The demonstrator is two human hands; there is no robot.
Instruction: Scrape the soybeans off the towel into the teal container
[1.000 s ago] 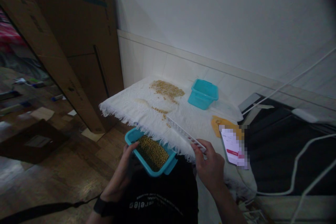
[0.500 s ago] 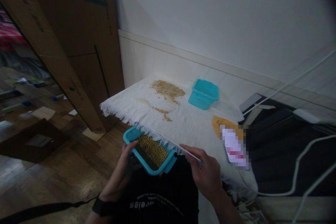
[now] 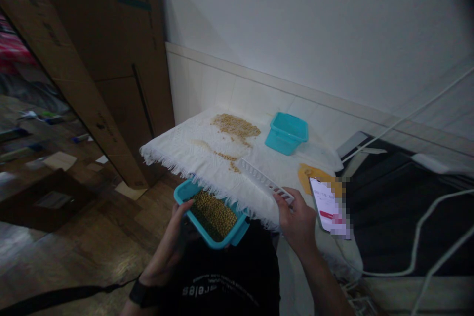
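Observation:
My left hand (image 3: 177, 224) grips the near left rim of a turquoise plastic container (image 3: 196, 223), which is held just below the table's front edge. Soybeans (image 3: 218, 215) fill much of it, and the fringed white cloth (image 3: 177, 150) overhangs its far side. In my right hand (image 3: 294, 210) is a flat white plastic strip with a row of slots (image 3: 264, 178), its far end on the cloth beside a few loose beans (image 3: 234, 165). Farther back lies a spread pile of soybeans (image 3: 237, 126), with a thin line of beans (image 3: 222, 156) nearer me.
A second turquoise container (image 3: 287, 133) stands at the back of the table, near the wall. To the right lie a phone (image 3: 329, 207), a yellow-orange item (image 3: 305, 173) and white cables (image 3: 418, 227). A tall cardboard box (image 3: 122, 59) stands at left.
My right hand has moved slightly right and up, and the slotted strip has swung from the cloth's front edge onto its top. My left hand and the bean container stay in place.

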